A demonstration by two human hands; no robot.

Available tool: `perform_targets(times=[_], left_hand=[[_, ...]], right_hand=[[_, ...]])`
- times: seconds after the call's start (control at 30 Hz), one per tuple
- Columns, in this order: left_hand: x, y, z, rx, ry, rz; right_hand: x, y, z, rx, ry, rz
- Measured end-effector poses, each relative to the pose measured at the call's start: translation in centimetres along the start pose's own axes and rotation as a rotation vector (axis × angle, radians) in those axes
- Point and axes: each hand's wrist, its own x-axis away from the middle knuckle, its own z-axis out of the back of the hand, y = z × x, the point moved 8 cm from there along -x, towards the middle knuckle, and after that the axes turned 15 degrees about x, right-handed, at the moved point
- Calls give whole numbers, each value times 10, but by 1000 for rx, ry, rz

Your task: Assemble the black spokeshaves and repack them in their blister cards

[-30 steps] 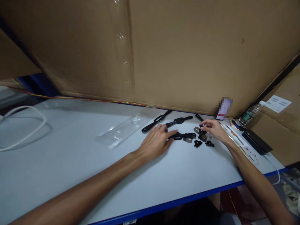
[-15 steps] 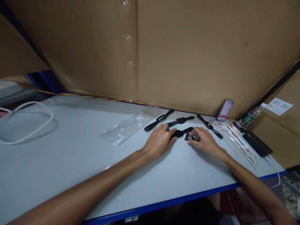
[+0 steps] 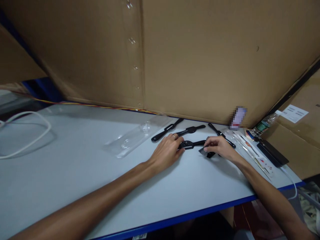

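The right hand (image 3: 218, 147), thumb and fingers closed, pinches a thin dark plate (image 3: 202, 152); left of it, the left hand (image 3: 167, 149) grips the black tool's (image 3: 188, 144) end, its middle, finger-covered a moment ago, now exposed and reachable.

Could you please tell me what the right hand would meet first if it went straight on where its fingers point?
Most likely the black tool that the left hand is holding, though depth is hard to judge here.
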Motion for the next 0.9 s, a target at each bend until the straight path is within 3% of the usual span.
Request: perform_targets(times=[0.13,0.4,0.7,0.9], left_hand=[[0,2,-2,39,-12,-54],[-1,0,-8,96,-47,-47],[-2,2,-6,42,-48,-31],[2,20,2,-159,-73,-97]], right_hand=[[2,1,12,-154,142,-48],[-12,-7,1,-91,313,124],[-39,-24,-26,166,208,180],[-15,-36,6,242,463,258]])
